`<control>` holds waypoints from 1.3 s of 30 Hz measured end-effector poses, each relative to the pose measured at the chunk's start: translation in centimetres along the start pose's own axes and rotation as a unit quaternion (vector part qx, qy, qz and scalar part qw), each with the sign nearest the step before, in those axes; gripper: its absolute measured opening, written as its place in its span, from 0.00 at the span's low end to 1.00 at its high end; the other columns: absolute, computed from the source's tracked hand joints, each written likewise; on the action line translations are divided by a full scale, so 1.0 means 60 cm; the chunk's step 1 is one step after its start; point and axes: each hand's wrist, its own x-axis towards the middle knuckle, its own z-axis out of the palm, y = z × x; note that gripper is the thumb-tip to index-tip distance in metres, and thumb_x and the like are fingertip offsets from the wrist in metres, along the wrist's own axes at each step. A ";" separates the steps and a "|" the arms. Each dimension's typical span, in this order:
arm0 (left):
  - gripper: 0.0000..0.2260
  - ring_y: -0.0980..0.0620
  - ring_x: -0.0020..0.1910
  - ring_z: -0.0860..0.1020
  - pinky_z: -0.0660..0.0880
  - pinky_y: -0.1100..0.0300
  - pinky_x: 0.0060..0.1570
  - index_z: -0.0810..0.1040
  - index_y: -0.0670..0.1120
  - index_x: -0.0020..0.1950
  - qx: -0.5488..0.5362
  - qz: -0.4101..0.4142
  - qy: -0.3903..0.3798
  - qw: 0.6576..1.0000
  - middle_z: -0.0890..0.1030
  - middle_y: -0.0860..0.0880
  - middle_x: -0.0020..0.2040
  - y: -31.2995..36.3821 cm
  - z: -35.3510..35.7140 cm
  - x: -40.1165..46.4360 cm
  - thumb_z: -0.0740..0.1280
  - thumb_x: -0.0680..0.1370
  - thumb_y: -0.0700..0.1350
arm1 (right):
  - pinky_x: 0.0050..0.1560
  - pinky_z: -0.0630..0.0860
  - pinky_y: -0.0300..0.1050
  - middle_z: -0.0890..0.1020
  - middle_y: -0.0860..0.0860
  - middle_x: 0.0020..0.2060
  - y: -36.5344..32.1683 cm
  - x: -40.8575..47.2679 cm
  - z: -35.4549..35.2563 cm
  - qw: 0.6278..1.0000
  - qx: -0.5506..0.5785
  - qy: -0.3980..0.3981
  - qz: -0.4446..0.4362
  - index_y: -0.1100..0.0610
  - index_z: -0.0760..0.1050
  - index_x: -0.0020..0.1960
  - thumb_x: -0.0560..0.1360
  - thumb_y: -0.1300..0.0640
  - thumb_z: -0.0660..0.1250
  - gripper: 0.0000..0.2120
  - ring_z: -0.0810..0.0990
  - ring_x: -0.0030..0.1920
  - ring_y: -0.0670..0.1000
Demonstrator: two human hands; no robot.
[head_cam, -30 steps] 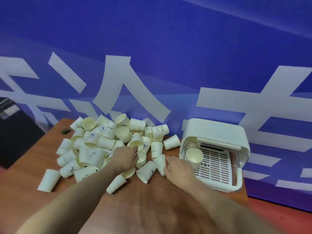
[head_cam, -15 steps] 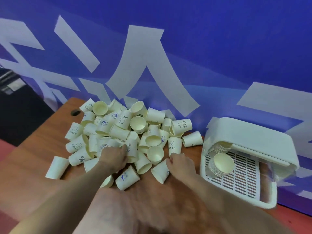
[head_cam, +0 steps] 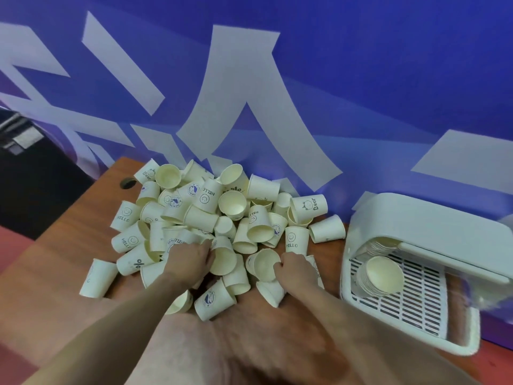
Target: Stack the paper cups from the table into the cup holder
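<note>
Blue banner wall behind a wood table: both hands dig into the cups. L hand curls over a cup; R hand pinches a rim. Holder, w/ a stack lying mouth-forward, sits right of R hand — nearer arm.

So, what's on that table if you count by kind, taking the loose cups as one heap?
Hands: 2, left hand and right hand
Cup holder: 1
Heap of loose paper cups: 1, too overlapped to count singly
Nested stack in the holder: 1
Total: 5
</note>
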 end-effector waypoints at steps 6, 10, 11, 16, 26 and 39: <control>0.17 0.43 0.33 0.80 0.66 0.58 0.30 0.77 0.47 0.40 -0.007 -0.013 0.011 1.000 0.81 0.47 0.34 0.032 -0.054 -0.004 0.59 0.81 0.56 | 0.32 0.67 0.43 0.78 0.52 0.38 0.026 -0.046 -0.046 0.999 0.019 0.050 0.008 0.53 0.69 0.37 0.74 0.51 0.59 0.09 0.78 0.40 0.54; 0.19 0.44 0.40 0.81 0.66 0.58 0.33 0.79 0.47 0.45 0.001 0.005 0.029 1.000 0.82 0.46 0.40 0.070 -0.105 0.004 0.53 0.83 0.56 | 0.32 0.66 0.43 0.76 0.51 0.37 0.049 -0.085 -0.093 0.997 0.037 0.065 0.021 0.53 0.66 0.33 0.73 0.52 0.60 0.11 0.77 0.38 0.55; 0.19 0.44 0.40 0.81 0.66 0.57 0.34 0.78 0.47 0.46 -0.001 0.008 0.033 0.999 0.82 0.46 0.41 0.083 -0.118 0.004 0.53 0.83 0.56 | 0.32 0.65 0.43 0.75 0.50 0.36 0.057 -0.096 -0.104 0.996 0.046 0.070 0.026 0.53 0.65 0.32 0.73 0.52 0.60 0.12 0.75 0.37 0.54; 0.17 0.44 0.41 0.80 0.70 0.57 0.36 0.76 0.47 0.45 -0.043 0.042 0.041 0.997 0.82 0.47 0.42 0.151 -0.175 0.002 0.52 0.82 0.54 | 0.33 0.66 0.44 0.73 0.50 0.34 0.093 -0.146 -0.159 0.990 0.084 0.108 0.045 0.53 0.64 0.31 0.72 0.52 0.61 0.13 0.72 0.37 0.54; 0.18 0.49 0.35 0.76 0.66 0.59 0.31 0.68 0.49 0.32 -0.177 0.048 -0.024 0.983 0.75 0.50 0.33 0.311 -0.239 -0.009 0.56 0.80 0.52 | 0.33 0.68 0.45 0.78 0.53 0.34 0.195 -0.227 -0.243 0.973 0.107 0.183 0.096 0.55 0.69 0.30 0.70 0.53 0.62 0.11 0.76 0.37 0.58; 0.18 0.52 0.27 0.66 0.60 0.59 0.27 0.63 0.47 0.28 -0.297 0.030 -0.035 0.954 0.68 0.51 0.26 0.403 -0.270 -0.012 0.59 0.77 0.48 | 0.32 0.68 0.42 0.78 0.51 0.32 0.279 -0.230 -0.263 0.955 0.132 0.206 0.165 0.57 0.74 0.33 0.71 0.53 0.63 0.10 0.77 0.34 0.54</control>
